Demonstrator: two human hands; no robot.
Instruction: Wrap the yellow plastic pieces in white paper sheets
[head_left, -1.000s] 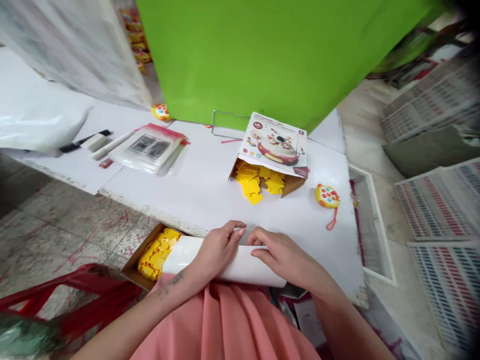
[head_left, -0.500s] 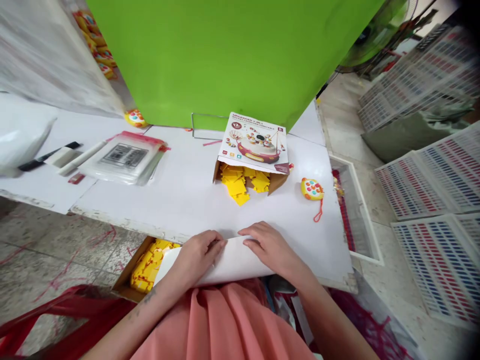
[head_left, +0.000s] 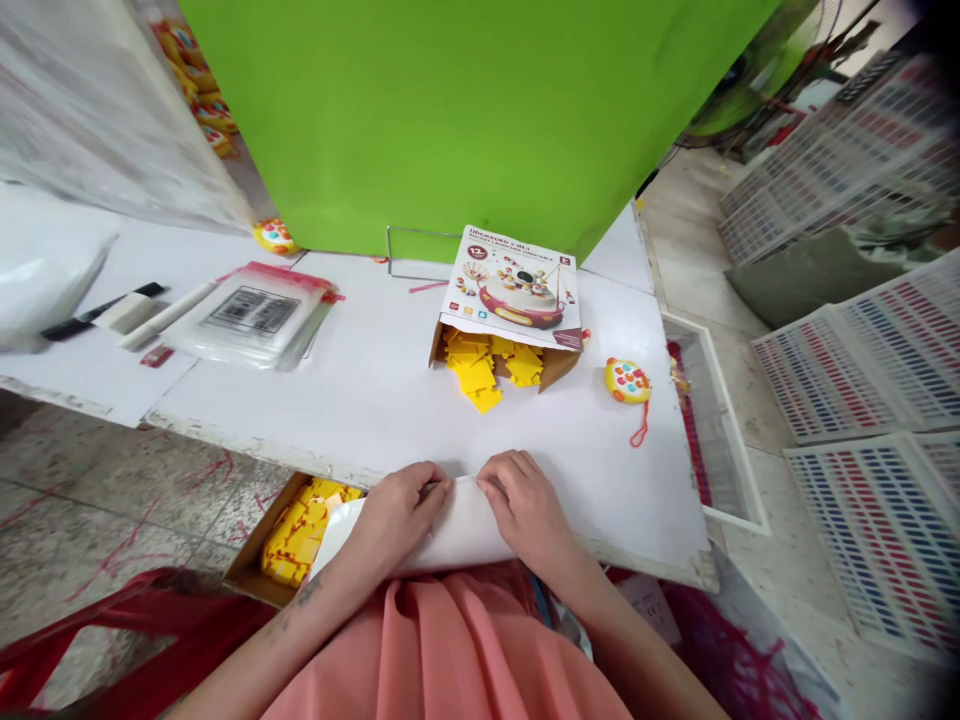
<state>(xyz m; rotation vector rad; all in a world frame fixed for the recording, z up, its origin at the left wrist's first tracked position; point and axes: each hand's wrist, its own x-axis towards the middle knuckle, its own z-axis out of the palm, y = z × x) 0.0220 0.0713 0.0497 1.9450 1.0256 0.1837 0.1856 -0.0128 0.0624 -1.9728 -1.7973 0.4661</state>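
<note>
A white sheet or bag (head_left: 469, 530) lies over my lap and the table's front edge. My left hand (head_left: 409, 505) pinches its upper edge, fingers curled. Close beside it, my right hand (head_left: 521, 495) grips the same edge between thumb and fingers. Beyond my hands, a printed box (head_left: 514, 280) lies on the table with its open end toward me, and yellow pieces (head_left: 474, 372) spill out of it. To the right is a round yellow toy (head_left: 627, 381) with coloured dots and an orange cord.
A green panel (head_left: 465, 120) stands at the back of the white table (head_left: 360, 400). Clear bags (head_left: 259, 315) and a marker (head_left: 101, 312) lie left. Below the front edge is a carton of yellow pieces (head_left: 300, 535). White crates (head_left: 877, 540) stand right.
My right hand has moved a little left along the white item's edge, closer to my left hand, and its fingers have closed more. The whole view has shifted slightly.
</note>
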